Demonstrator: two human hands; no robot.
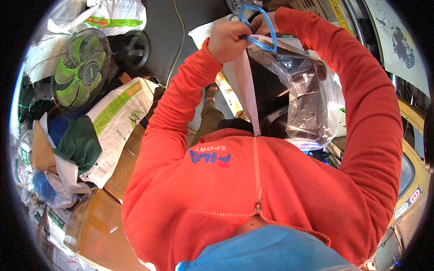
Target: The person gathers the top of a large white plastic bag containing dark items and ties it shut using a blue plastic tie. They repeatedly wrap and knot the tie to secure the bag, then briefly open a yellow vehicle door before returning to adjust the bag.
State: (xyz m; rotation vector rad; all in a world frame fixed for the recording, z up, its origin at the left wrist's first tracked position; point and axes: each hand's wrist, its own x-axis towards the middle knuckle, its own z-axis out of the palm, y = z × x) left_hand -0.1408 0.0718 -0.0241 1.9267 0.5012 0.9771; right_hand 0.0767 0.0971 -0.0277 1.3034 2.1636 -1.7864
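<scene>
Ahead of my chest, my left hand (pixel 227 42) is closed in a pinch on blue plastic twine (pixel 272 32). The twine makes a wide loop between my hands. My right hand (pixel 264 25) is just beyond it, fingers curled, with the twine crossing in front; what its fingertips grip is hidden. Below both hands is a white sack (pixel 242 77), its edge drawn up toward my left hand. A clear, crinkled plastic bag (pixel 312 101) hangs on the right, beneath my right forearm. Dark material shows between the sack and the plastic.
A fan with green blades (pixel 81 70) stands at left. Around it lie a white-and-green sack (pixel 120 122), another printed sack (pixel 120 18) and dark green cloth (pixel 81 142). A cardboard box (pixel 104 230) is at near left. A yellow frame (pixel 413 167) rises at right. A cable (pixel 180 49) crosses the dark floor.
</scene>
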